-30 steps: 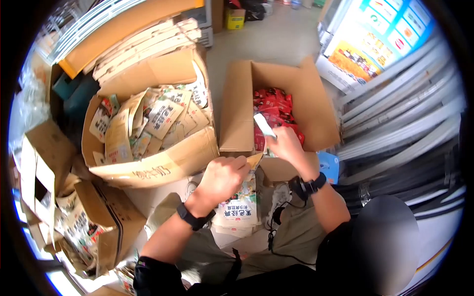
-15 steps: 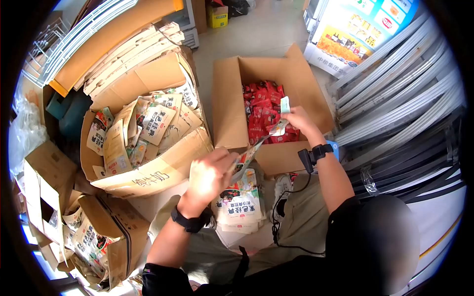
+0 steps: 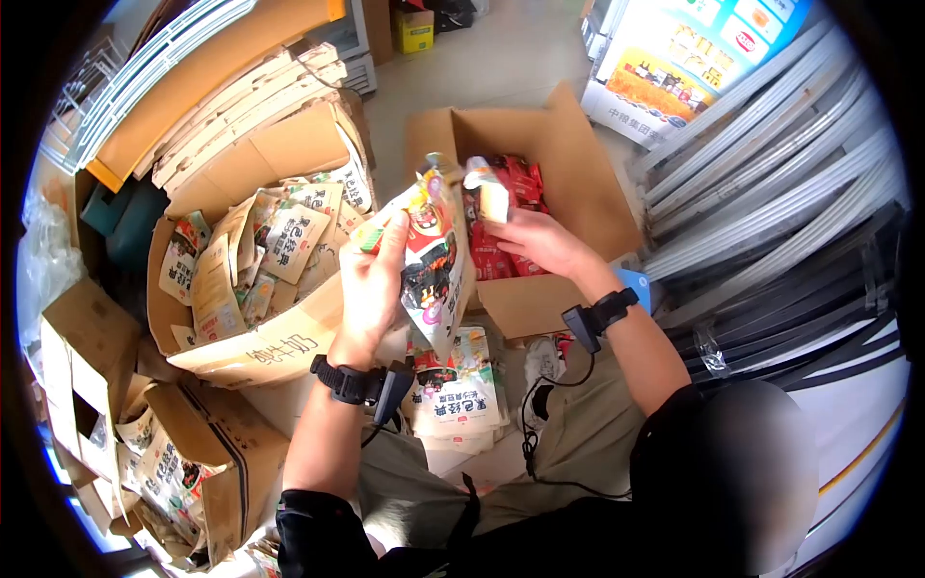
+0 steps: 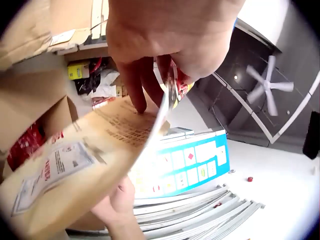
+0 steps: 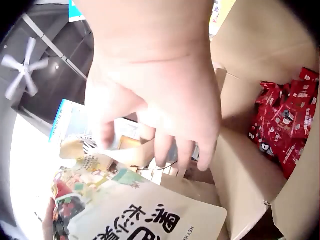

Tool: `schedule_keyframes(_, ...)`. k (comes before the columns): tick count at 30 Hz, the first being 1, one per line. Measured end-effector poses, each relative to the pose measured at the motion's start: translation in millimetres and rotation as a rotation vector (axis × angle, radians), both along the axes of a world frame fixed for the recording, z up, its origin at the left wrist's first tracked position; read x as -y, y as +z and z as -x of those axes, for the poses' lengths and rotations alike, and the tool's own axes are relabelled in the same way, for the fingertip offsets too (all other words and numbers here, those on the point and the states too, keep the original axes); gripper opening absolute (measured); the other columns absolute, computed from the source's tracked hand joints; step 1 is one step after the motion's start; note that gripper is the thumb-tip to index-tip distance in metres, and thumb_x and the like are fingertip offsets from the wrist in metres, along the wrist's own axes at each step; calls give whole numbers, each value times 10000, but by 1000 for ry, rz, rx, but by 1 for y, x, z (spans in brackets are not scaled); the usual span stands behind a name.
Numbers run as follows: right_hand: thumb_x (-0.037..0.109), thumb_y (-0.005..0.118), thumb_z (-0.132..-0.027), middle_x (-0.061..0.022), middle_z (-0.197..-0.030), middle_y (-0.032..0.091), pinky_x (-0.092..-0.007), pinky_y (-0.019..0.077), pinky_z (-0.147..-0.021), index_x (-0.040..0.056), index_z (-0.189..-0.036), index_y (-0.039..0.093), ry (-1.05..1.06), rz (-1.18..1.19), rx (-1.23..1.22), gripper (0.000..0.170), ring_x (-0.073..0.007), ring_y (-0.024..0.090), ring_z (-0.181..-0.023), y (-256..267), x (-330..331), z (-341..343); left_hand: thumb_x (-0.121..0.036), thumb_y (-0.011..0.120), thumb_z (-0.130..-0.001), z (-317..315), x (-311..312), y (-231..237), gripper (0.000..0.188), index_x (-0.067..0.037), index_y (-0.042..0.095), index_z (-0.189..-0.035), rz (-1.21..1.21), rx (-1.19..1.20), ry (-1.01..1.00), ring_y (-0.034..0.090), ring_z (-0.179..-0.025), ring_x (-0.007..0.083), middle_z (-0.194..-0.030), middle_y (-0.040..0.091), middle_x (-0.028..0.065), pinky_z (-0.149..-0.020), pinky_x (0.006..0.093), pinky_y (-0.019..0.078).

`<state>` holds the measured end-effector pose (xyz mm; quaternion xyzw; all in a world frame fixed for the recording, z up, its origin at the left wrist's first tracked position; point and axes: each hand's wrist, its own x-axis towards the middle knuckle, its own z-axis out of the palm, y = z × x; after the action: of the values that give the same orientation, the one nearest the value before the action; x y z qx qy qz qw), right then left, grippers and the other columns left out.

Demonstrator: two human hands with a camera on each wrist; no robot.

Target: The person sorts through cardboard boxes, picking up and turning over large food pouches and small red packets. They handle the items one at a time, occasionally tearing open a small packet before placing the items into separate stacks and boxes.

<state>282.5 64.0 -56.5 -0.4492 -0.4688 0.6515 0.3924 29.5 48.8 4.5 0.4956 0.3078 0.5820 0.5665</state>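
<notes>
The left hand (image 3: 374, 289) pinches the upper side of a printed pouch (image 3: 434, 260), thumb on its front. In the left wrist view, the fingers of the left hand (image 4: 170, 40) curl over the edge of the tan pouch (image 4: 75, 185). Just right of the pouch top, the right hand (image 3: 544, 243) holds a small pale piece (image 3: 489, 197); whether it joins the pouch cannot be told. The right wrist view has the right hand (image 5: 155, 100) above the pouch (image 5: 135, 210), the pale piece (image 5: 135, 154) at its fingers. Below lies a stack of similar pouches (image 3: 458, 409).
A carton (image 3: 275, 352) full of pouches stands at the left, with another carton (image 3: 255, 462) below it. Red packets (image 3: 496, 265) lie in the carton (image 3: 588, 183) beyond the right hand. White bars (image 3: 761, 183) and a printed panel (image 3: 665, 77) are at the right.
The left hand has moved up with the pouch, whose colourful side now shows. The right hand has moved left towards it, with the pale piece. The head view has shifted slightly.
</notes>
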Motion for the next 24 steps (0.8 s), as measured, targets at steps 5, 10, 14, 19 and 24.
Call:
schedule_keyframes(5, 94, 602, -872, -84, -1303, 560, -334, 407, -985, 56, -1318, 513, -114, -2, -187, 456, -156, 489, -1217, -35, -2, -3, -131, 511, -988, -27, -9, -20, 226, 20, 640, -1097, 225, 302, -204, 656, -863, 133, -1017, 689, 74, -754, 267, 533)
schedule_keyframes(10, 117, 561, -912, -35, -1137, 636, -314, 511, -795, 76, -1178, 557, -203, 172, -445, 269, -139, 637, -907, -28, 7, -14, -249, 483, -1002, -49, -11, -27, 359, 10, 522, -1248, 352, 389, -364, 632, -1042, 220, -1202, 628, 126, -917, 365, 516)
schedule_keyframes(14, 123, 549, -940, -72, -1113, 644, -326, 519, -855, 59, -1212, 531, 15, 268, -496, 279, -155, 638, -1005, -38, 15, -41, -225, 513, -992, -54, -22, -31, 334, 40, 546, -1193, 457, 427, -301, 662, -960, 209, -1121, 656, 139, -838, 347, 553)
schedule_keyframes(19, 86, 547, -951, -110, -1138, 639, -306, 556, -840, -9, -1227, 512, -183, 254, -483, 294, -177, 655, -979, -32, 23, -65, -377, 431, -1005, -60, -34, -34, 418, -38, 525, -1230, 570, 410, -428, 651, -994, 219, -1152, 650, 102, -869, 380, 535)
schedule_keyframes(24, 119, 446, -1001, -204, -1174, 605, -377, 565, -879, -57, -1280, 415, -308, 400, -812, 332, -238, 655, -1016, -49, 13, -105, -409, 409, -1001, -72, -41, -47, 357, -110, 542, -1141, 655, 76, -545, 587, -738, 131, -949, 642, 16, -664, 300, 489)
